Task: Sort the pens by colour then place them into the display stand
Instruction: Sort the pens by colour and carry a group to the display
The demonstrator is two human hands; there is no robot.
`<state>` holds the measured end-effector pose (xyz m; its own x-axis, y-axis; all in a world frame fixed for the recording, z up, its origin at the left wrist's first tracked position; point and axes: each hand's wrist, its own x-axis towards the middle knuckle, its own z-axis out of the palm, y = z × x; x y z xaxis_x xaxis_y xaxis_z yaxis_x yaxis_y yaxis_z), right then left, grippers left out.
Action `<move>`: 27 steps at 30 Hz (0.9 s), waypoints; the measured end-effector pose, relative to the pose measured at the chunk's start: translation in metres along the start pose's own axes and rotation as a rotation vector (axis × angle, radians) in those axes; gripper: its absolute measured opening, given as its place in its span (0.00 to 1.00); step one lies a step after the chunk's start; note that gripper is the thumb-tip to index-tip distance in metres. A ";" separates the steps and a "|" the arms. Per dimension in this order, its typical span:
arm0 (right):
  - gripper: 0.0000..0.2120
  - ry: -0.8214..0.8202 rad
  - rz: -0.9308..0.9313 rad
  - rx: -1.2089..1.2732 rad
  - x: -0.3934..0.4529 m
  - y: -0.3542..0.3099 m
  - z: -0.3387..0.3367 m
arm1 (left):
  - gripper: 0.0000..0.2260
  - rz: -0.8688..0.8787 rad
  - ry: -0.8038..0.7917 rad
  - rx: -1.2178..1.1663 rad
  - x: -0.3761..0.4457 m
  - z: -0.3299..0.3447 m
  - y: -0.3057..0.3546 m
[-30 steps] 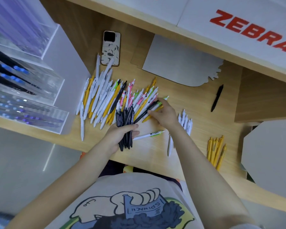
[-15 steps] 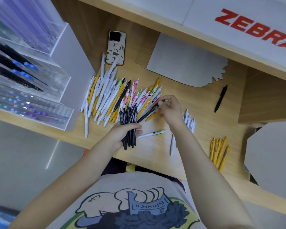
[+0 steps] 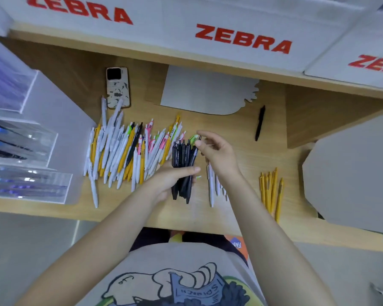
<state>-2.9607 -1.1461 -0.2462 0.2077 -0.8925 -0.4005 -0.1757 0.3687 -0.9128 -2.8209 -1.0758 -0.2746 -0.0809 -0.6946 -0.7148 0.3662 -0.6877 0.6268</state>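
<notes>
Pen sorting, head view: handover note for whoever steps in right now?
Left hand grips a bundle of black pens above the desk. Right hand pinches the top of one more black pen, adding it to the bundle.
Done: yellow pens grouped at right; a few white pens under the right wrist.
Left: the mixed pile is mostly unsorted; one stray black pen lies apart near the back. The sorted groups have not gone into the display stand at left.

Left hand (image 3: 170,180) curled around a bundle, right hand (image 3: 217,154) raised beside it, thumb and forefinger pinching, both forearms extended forward
</notes>
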 end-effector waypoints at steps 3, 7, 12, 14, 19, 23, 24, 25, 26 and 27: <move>0.19 0.026 0.140 0.042 -0.014 0.009 -0.024 | 0.10 0.021 0.000 0.001 0.010 0.023 0.001; 0.20 -0.068 0.226 0.112 -0.029 0.025 -0.049 | 0.09 0.034 -0.032 0.020 0.028 0.062 0.006; 0.15 0.035 0.135 0.180 -0.025 0.023 -0.086 | 0.15 0.009 -0.105 0.090 0.056 0.108 0.014; 0.16 0.067 0.130 0.175 -0.015 0.028 -0.104 | 0.12 0.002 -0.162 0.132 0.065 0.122 0.020; 0.15 0.125 0.130 0.167 0.011 0.039 -0.138 | 0.14 0.073 -0.150 0.195 0.092 0.146 0.021; 0.16 0.162 0.105 0.249 0.031 0.050 -0.151 | 0.16 0.137 -0.066 0.174 0.113 0.163 0.016; 0.16 0.180 0.108 0.264 0.035 0.052 -0.153 | 0.16 0.149 -0.052 0.173 0.118 0.166 0.015; 0.18 0.201 0.114 0.275 0.039 0.054 -0.155 | 0.15 0.160 -0.034 0.173 0.123 0.168 0.015; 0.20 0.223 0.114 0.278 0.043 0.057 -0.157 | 0.14 0.170 -0.011 0.174 0.129 0.171 0.016; 0.20 0.241 0.104 0.268 0.047 0.059 -0.159 | 0.13 0.179 0.011 0.176 0.134 0.173 0.017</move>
<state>-3.1140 -1.2080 -0.3062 -0.0359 -0.8704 -0.4911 0.0813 0.4872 -0.8695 -2.9856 -1.2171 -0.3062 -0.0192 -0.8073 -0.5898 0.2063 -0.5804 0.7877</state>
